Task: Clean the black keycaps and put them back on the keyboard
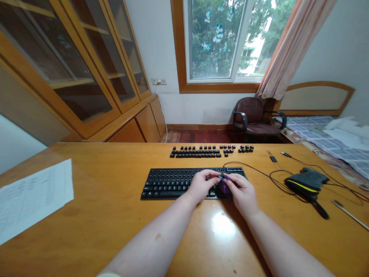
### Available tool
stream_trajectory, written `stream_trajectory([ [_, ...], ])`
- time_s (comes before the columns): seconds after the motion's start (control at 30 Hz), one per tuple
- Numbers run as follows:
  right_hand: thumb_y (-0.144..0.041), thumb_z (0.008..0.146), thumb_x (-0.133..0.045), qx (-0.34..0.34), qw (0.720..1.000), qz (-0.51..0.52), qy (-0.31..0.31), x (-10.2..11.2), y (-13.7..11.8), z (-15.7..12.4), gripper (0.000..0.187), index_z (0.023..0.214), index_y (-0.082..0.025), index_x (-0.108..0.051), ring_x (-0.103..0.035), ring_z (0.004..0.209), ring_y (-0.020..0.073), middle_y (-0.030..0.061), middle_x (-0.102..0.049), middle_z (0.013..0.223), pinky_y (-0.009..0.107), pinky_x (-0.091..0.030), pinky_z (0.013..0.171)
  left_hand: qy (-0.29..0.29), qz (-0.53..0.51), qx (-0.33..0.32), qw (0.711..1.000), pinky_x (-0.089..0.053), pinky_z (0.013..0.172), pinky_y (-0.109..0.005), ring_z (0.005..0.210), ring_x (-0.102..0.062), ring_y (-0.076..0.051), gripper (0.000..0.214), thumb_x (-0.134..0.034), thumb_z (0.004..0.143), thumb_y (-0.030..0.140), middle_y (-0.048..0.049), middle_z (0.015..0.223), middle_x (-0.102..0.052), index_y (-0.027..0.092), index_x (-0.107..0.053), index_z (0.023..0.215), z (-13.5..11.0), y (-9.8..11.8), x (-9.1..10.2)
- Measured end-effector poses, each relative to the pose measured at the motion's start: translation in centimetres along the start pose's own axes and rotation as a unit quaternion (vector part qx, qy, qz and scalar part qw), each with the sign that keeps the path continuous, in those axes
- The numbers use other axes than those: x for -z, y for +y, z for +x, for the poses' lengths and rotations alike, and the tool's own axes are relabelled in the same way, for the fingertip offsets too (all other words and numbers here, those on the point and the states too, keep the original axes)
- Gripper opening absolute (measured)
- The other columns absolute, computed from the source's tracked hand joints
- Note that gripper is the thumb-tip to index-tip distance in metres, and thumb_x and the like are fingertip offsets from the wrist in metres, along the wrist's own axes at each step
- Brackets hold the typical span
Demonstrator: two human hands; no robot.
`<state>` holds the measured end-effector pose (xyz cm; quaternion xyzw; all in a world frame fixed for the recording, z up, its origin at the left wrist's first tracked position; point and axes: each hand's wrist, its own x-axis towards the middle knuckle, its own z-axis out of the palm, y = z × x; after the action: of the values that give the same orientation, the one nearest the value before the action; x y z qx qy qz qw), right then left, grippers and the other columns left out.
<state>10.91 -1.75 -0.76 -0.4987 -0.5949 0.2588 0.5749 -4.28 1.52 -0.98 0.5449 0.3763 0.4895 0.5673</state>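
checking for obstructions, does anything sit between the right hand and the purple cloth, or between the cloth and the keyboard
Nothing visible does: the right hand holds the purple cloth directly, over the keyboard. The cloth's underside is hidden.

Bare left hand (201,186), bare right hand (244,195), left forearm (152,242) with small mark (158,236), pale sleeve edge (108,274)

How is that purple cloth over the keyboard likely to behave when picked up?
The purple cloth is probably floppy, since it looks crumpled by the right hand. It seems likely light, as that hand appears merely to pinch it.
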Motion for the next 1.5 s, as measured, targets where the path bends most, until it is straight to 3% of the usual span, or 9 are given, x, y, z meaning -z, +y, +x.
stream_trajectory([
  [0.17,-0.032,0.065,-0.072,-0.095,0.99,0.097,0.028,-0.5,0.3,0.1,0.022,0.083,-0.02,-0.068,-0.064,0.073,0.0194,0.0051,-0.069,0.08,0.035,-0.052,0.071,-0.005,0.0,-0.016,1.0,-0.047,0.079,-0.03,0.081,-0.061,-0.016,0.023,-0.066,0.069,0.021,-0.0061,0.087,-0.068,0.015,-0.065,0.091,-0.1,0.0,-0.1],
  [0.47,-0.031,0.07,-0.067,-0.033,0.999,0.019,-0.018,0.0,0.2,0.3,0.016,0.083,-0.024,-0.071,-0.061,0.082,0.0197,0.005,-0.068,0.086,0.036,-0.049,0.079,-0.008,0.033,-0.036,0.999,-0.045,0.082,-0.03,0.084,-0.06,-0.016,0.027,-0.07,0.065,0.019,-0.0059,0.09,-0.066,0.016,-0.064,0.092,-0.2,0.2,-0.1],
  [0.7,-0.033,0.071,-0.065,-0.056,0.997,0.048,-0.017,0.5,0.6,1.0,0.019,0.086,-0.022,-0.071,-0.061,0.088,0.0209,0.0061,-0.068,0.091,0.038,-0.047,0.084,-0.041,0.009,-0.024,0.999,-0.041,0.09,-0.033,0.096,-0.059,-0.019,0.027,-0.061,0.075,0.027,-0.0084,0.101,-0.066,0.016,-0.065,0.099,-0.1,0.6,0.1],
  [0.8,-0.032,0.07,-0.066,-0.065,0.995,0.056,-0.042,0.6,0.6,1.2,0.019,0.085,-0.023,-0.071,-0.06,0.089,0.021,0.0056,-0.067,0.091,0.037,-0.046,0.085,-0.046,-0.029,0.006,0.999,-0.044,0.081,-0.03,0.081,-0.06,-0.015,0.032,-0.063,0.073,0.028,-0.0047,0.085,-0.067,0.016,-0.06,0.103,-0.1,0.6,0.0],
  [0.9,-0.033,0.07,-0.065,-0.081,0.992,0.063,-0.075,0.6,0.5,1.3,0.02,0.087,-0.022,-0.071,-0.06,0.089,0.0209,0.0056,-0.067,0.092,0.036,-0.045,0.085,-0.038,-0.034,0.016,0.999,-0.045,0.075,-0.027,0.073,-0.059,-0.013,0.024,-0.065,0.072,0.027,-0.0019,0.076,-0.064,0.016,-0.06,0.092,-0.1,0.4,0.0],
  [1.03,-0.033,0.071,-0.065,-0.09,0.991,0.064,-0.078,0.5,0.5,1.2,0.021,0.088,-0.021,-0.069,-0.06,0.088,0.0207,0.0056,-0.067,0.092,0.036,-0.045,0.085,-0.022,-0.013,-0.008,1.0,-0.046,0.078,-0.028,0.079,-0.06,-0.014,0.016,-0.064,0.071,0.023,-0.0046,0.084,-0.066,0.015,-0.063,0.086,0.0,0.2,-0.1],
  [1.2,-0.033,0.071,-0.065,-0.1,0.991,0.069,-0.064,0.4,0.4,1.1,0.02,0.085,-0.021,-0.069,-0.061,0.086,0.0208,0.0055,-0.067,0.09,0.036,-0.046,0.082,-0.044,-0.029,-0.009,0.999,-0.046,0.084,-0.033,0.086,-0.061,-0.018,0.028,-0.068,0.065,0.017,-0.0065,0.093,-0.067,0.017,-0.067,0.093,0.0,0.4,-0.1],
  [1.33,-0.035,0.071,-0.065,-0.107,0.989,0.077,-0.068,0.3,0.4,1.0,0.021,0.084,-0.019,-0.068,-0.062,0.083,0.0207,0.0059,-0.068,0.088,0.036,-0.048,0.08,-0.011,0.019,-0.045,0.999,-0.046,0.086,-0.033,0.09,-0.061,-0.019,0.02,-0.068,0.066,0.019,-0.0077,0.096,-0.066,0.017,-0.07,0.086,0.0,0.6,0.0],
  [1.5,-0.036,0.072,-0.065,-0.116,0.988,0.083,-0.066,0.1,0.5,0.9,0.023,0.087,-0.018,-0.068,-0.062,0.084,0.0209,0.0071,-0.068,0.09,0.036,-0.048,0.08,0.007,-0.001,-0.006,1.0,-0.047,0.085,-0.035,0.087,-0.063,-0.02,0.023,-0.068,0.066,0.021,-0.0088,0.092,-0.07,0.015,-0.07,0.088,-0.1,0.7,-0.1],
])
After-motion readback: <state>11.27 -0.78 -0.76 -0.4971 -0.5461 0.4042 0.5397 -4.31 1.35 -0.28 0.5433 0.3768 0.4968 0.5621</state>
